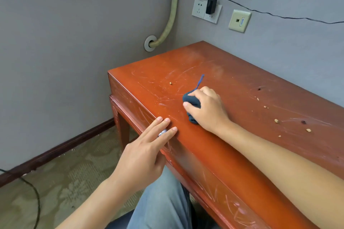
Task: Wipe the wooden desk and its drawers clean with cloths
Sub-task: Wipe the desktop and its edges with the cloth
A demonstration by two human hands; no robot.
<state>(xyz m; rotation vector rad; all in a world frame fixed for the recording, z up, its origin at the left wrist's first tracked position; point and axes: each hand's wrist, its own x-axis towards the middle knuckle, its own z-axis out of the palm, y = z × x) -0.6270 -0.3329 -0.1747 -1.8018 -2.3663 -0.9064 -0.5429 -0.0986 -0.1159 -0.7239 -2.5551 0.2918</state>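
A reddish wooden desk (232, 83) with pale scratches and smears fills the right half of the head view. On its top, near the left end, my right hand (206, 109) grips a bunched dark blue cloth (191, 101) with a thin blue loop sticking out behind it. My left hand (147, 152) is at the desk's front edge with fingers straight, fingertips touching the edge above the drawer front (214, 178). A small silver knob (162, 132) shows between those fingers.
Crumbs (276, 121) lie scattered on the desk's right part and one (170, 83) near the left end. Grey walls meet behind the desk, with sockets, a plugged adapter (210, 6) and a hose (172, 15). My jeans-clad leg (163, 202) is under the front edge. A cable crosses the carpet at left.
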